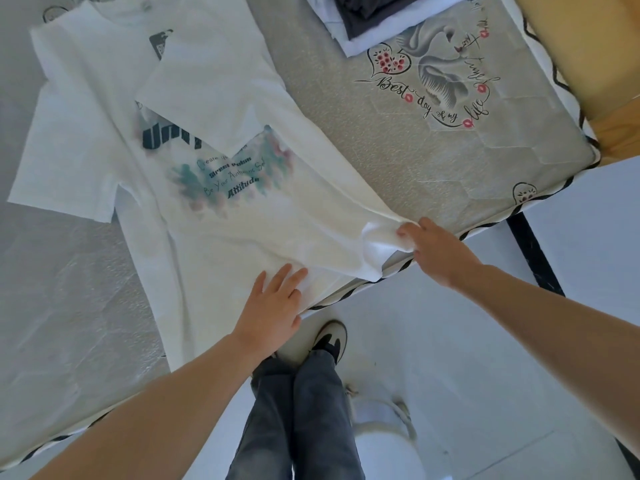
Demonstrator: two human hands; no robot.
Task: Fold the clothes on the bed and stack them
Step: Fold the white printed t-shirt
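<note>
— Two hands are on one garment. What is it, and where does it lie?

— It is a white T-shirt [194, 188], spread across the left and centre of the frame on the bed [346, 109], printed side up, with dark lettering and a blurred green and pink design on the chest. One side of it is folded over onto the body: a sleeve and a long flap cover part of the print.

— How is the left hand [273, 306] placed?

— Flat, low in the centre of the frame. Its fingers are straight and slightly spread, pressing the shirt's lower part near the bed's edge. It grips nothing.

— And the right hand [433, 251]?

— To the right of the other, at the bed's edge. Its fingers are curled round the shirt's lower corner, and the cloth bunches and lifts there, with folds running away from the grip.

— Anything already folded?

— A stack of folded clothes [367, 19] sits at the upper centre of the frame, well apart from the shirt: white pieces with a dark one on top, cut off by the frame's edge.

— What else shows?

— The grey bedcover bears a printed swan and heart design [433, 74] with script at the upper right. Below the bed's edge are a pale floor [450, 341], grey trouser legs [298, 420] and a shoe [330, 337].
</note>
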